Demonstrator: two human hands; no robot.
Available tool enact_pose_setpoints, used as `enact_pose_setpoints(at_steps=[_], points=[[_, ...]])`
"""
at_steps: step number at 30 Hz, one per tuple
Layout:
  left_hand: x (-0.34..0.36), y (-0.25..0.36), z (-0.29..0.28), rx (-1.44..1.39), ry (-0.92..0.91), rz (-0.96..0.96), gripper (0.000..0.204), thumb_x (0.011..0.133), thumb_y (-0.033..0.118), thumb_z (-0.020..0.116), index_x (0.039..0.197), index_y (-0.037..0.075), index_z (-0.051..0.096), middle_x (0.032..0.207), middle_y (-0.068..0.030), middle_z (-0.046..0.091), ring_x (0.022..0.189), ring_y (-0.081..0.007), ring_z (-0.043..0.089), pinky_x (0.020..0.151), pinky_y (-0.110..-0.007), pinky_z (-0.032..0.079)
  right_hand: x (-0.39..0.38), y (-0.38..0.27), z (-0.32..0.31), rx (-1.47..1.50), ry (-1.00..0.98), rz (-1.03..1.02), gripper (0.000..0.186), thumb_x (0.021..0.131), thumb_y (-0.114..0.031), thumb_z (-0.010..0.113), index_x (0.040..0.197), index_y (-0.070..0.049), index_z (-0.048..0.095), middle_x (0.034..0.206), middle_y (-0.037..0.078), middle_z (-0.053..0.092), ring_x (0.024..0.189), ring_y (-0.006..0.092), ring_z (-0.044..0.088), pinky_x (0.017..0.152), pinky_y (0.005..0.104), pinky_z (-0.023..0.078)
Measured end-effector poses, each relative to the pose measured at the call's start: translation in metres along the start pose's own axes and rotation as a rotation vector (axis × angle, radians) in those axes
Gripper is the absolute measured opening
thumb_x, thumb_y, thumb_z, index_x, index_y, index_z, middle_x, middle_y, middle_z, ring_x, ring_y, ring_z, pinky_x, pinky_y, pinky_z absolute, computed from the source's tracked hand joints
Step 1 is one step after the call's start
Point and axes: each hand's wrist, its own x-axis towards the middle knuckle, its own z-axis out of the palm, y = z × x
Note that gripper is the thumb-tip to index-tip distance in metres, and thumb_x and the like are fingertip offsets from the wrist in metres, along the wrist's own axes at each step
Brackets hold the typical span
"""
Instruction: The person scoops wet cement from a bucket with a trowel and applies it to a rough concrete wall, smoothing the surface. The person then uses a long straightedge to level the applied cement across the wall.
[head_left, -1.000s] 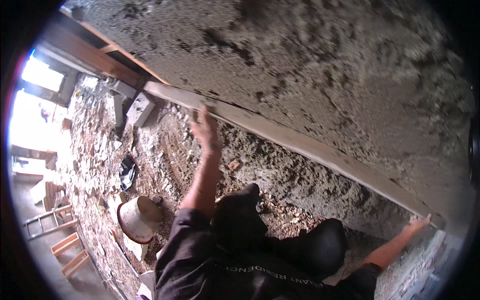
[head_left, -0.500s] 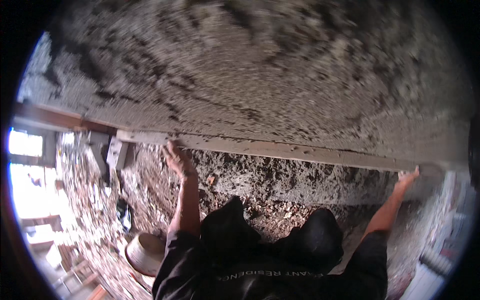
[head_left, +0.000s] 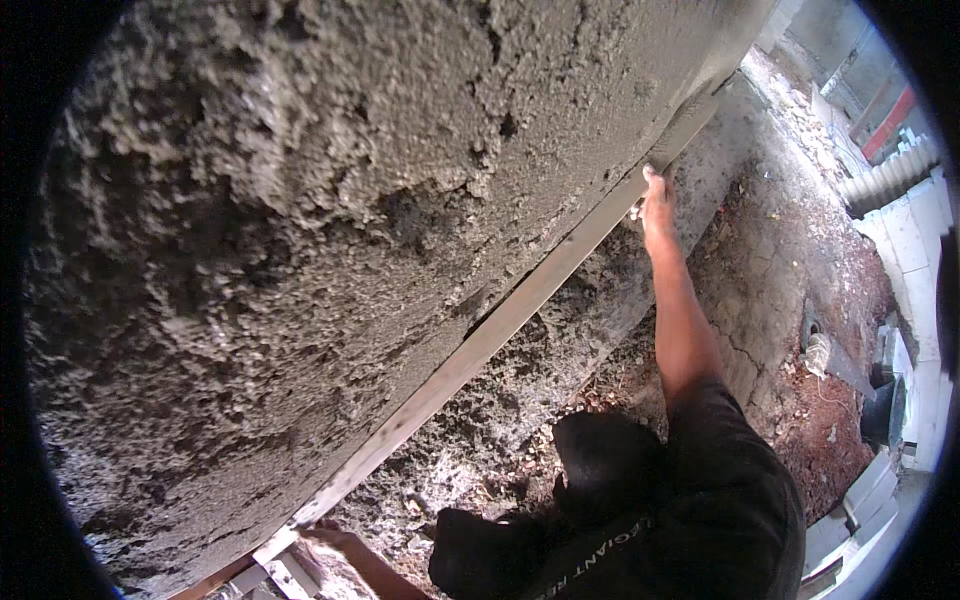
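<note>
A long, straight wooden board [head_left: 440, 390] lies along the lower edge of a rough, wet mortar surface [head_left: 300, 250] on the wall. It runs slantwise across the view from lower left to upper right. My right hand [head_left: 656, 208] grips the board near its upper right end, thumb at the upper edge and fingers curled beneath. Down at the lower left, my left hand [head_left: 325, 537] is closed on the board near its other end, with some fingers hidden. Dark gaps show between parts of the mortar and the board.
Rubble and mortar crumbs lie on the ground [head_left: 765, 300] below the board. To the right are a corrugated sheet [head_left: 895, 180], pale slabs [head_left: 910, 250], a bundle of cord [head_left: 818, 355] and a dark container [head_left: 880, 413]. Wood pieces [head_left: 290, 575] stand at lower left.
My view has turned toward the right, so the board now appears slanted rather than nearly level. Both hands remain on it. The pale bucket at left has gone out of view.
</note>
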Motion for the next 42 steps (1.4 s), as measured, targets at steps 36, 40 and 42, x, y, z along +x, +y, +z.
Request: enact_pose_setpoints(at_steps=[36,40,42], points=[[-0.006,-0.092,0.019,0.034,-0.102,-0.138,0.060,0.080,0.059,0.041,0.118,0.012,0.037,0.101,-0.0089,0.048,0.079,-0.0218,0.048,0.066,-0.036,0.043,0.050,0.140,-0.066,-0.167,0.076,0.107,0.056,0.076,-0.040,0.056,0.117,-0.003,0.046,0.091,0.011,0.056,0.073,0.0212,0.053,0.056,0.0346,0.046],[0.007,-0.067,-0.026,0.039,-0.037,-0.111,0.060,0.079,0.060,0.041,0.116,0.013,0.038,0.099,-0.0083,0.048,0.078,-0.0215,0.048,0.065,-0.036,0.043,-0.025,0.091,-0.050,-0.039,0.044,0.097,0.049,0.076,-0.033,0.060,0.114,-0.004,0.050,0.084,0.005,0.057,0.071,0.0154,0.051,0.062,0.0274,0.043],[0.030,-0.043,-0.040,0.055,-0.021,-0.069,0.060,0.079,0.060,0.041,0.115,0.013,0.039,0.098,-0.0081,0.049,0.077,-0.0213,0.048,0.064,-0.036,0.043,-0.035,0.085,-0.031,0.074,0.023,-0.026,0.054,0.076,-0.032,0.061,0.118,-0.003,0.042,0.090,0.007,0.055,0.076,0.0160,0.051,0.067,0.0270,0.042]])
